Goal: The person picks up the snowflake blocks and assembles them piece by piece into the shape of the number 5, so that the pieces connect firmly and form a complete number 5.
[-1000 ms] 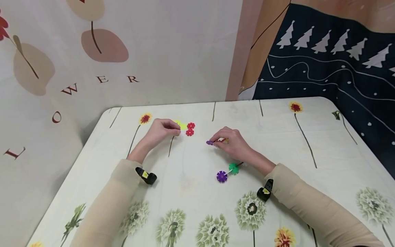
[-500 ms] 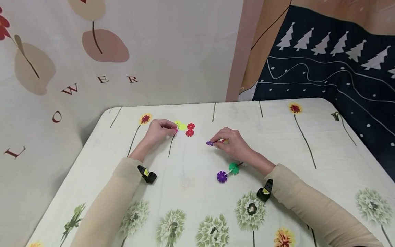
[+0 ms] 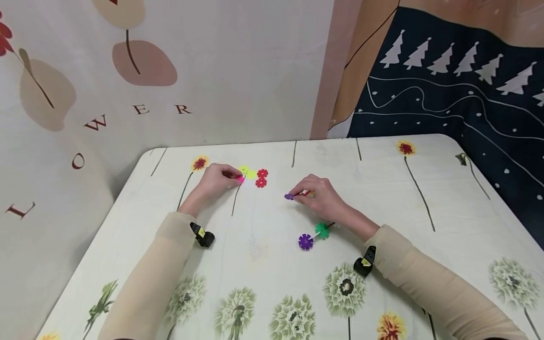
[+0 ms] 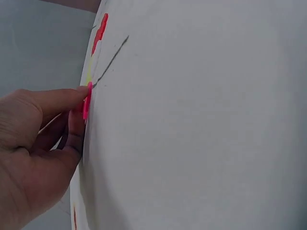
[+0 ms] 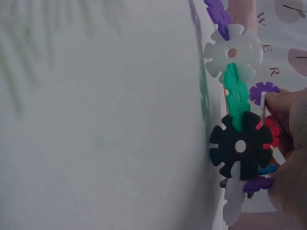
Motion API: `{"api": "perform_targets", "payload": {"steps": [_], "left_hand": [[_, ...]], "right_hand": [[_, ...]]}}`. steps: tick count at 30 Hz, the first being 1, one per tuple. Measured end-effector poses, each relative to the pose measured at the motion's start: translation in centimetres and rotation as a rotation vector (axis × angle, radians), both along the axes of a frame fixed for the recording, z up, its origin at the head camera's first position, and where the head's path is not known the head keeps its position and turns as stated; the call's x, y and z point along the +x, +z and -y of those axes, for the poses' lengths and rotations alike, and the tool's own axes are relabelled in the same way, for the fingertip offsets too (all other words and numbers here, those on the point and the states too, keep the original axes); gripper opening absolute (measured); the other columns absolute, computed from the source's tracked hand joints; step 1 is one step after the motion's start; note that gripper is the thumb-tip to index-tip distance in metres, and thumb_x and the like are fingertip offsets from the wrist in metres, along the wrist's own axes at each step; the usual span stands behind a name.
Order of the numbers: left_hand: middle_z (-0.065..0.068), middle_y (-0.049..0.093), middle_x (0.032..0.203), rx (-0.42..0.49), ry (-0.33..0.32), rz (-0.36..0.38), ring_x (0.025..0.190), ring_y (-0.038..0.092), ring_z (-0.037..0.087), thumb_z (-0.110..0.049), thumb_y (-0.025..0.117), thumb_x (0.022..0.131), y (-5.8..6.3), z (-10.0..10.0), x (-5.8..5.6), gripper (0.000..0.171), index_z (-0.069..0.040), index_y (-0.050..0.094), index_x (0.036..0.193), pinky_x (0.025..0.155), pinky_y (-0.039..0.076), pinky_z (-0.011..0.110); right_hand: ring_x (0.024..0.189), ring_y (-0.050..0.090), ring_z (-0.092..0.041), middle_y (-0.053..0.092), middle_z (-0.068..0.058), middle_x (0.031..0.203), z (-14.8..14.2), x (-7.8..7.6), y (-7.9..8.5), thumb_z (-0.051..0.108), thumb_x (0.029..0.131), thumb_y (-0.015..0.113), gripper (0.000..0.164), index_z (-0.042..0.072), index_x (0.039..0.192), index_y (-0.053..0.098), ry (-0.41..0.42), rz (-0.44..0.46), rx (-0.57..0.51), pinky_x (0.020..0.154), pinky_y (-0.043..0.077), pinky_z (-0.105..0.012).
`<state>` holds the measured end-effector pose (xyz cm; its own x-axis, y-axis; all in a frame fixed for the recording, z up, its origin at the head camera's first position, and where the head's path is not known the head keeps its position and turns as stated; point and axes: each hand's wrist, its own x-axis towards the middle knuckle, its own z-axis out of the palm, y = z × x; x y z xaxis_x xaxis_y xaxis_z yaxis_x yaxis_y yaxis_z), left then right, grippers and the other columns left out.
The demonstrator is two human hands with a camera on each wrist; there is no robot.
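Observation:
In the head view my left hand [image 3: 216, 182] is over the far left of the table, pinching a pink notched disc [image 3: 240, 179] by its edge. The left wrist view shows that pink disc [image 4: 88, 100] on edge between thumb and fingers, close to the tabletop. My right hand [image 3: 318, 194] grips a chain of interlocked notched plastic discs. A purple disc [image 3: 289, 196] pokes out at its fingertips; a green disc [image 3: 322, 231] and another purple disc [image 3: 305, 242] hang toward me. A black disc [image 5: 240, 145] and a white disc [image 5: 233, 53] show in the right wrist view. The palm hides part of the chain.
Beside my left fingertips lie yellow discs [image 3: 250, 174] and two red discs [image 3: 261, 178]. A pale disc partly blends with the white flower-print tablecloth [image 3: 259, 264]. Printed cloth walls [image 3: 255, 71] rise behind the table and at its left.
My left hand has shifted slightly left, and the pink disc, hidden a second ago, now shows at its fingertips. The right hand and its chain have stayed nearly still.

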<state>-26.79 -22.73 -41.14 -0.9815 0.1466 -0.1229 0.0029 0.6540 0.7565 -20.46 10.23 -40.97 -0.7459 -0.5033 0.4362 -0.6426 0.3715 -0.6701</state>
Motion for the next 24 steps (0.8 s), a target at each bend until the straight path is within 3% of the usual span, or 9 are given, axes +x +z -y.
{"api": "perform_targets", "payload": {"steps": [5, 14, 24], "left_hand": [[0.013, 0.068, 0.11, -0.015, -0.01, 0.014, 0.102, 0.06, 0.028, -0.003, 0.075, 0.092, 0.0, 0.1, 0.1, 0.026, -0.005, 0.073, 0.118, 0.092, 0.05, 0.039], [0.012, 0.067, 0.1, -0.077, -0.033, 0.004, 0.091, 0.054, 0.026, -0.009, 0.08, 0.089, 0.2, 0.3, 0.9, 0.026, -0.005, 0.075, 0.114, 0.079, 0.046, 0.035], [0.01, 0.068, 0.098, -0.069, -0.099, 0.023, 0.09, 0.055, 0.025, -0.011, 0.082, 0.088, 0.5, 0.5, 1.5, 0.022, -0.004, 0.076, 0.108, 0.079, 0.046, 0.034]], "right_hand": [[0.093, 0.065, -0.023, 0.076, -0.004, 0.093, 0.0, 0.0, 0.1, -0.006, 0.085, 0.08, 0.015, 0.004, 0.097, 0.08, -0.014, 0.02, 0.018, 0.074, 0.056, -0.039], [0.093, 0.065, -0.023, 0.076, -0.004, 0.093, 0.2, -0.1, 0.1, -0.005, 0.086, 0.079, 0.015, 0.004, 0.098, 0.08, -0.018, 0.038, 0.017, 0.075, 0.056, -0.037], [0.092, 0.065, -0.023, 0.076, -0.004, 0.092, 0.1, -0.1, 0.0, -0.005, 0.086, 0.079, 0.015, 0.004, 0.098, 0.08, -0.025, 0.027, 0.012, 0.074, 0.056, -0.035]]}}
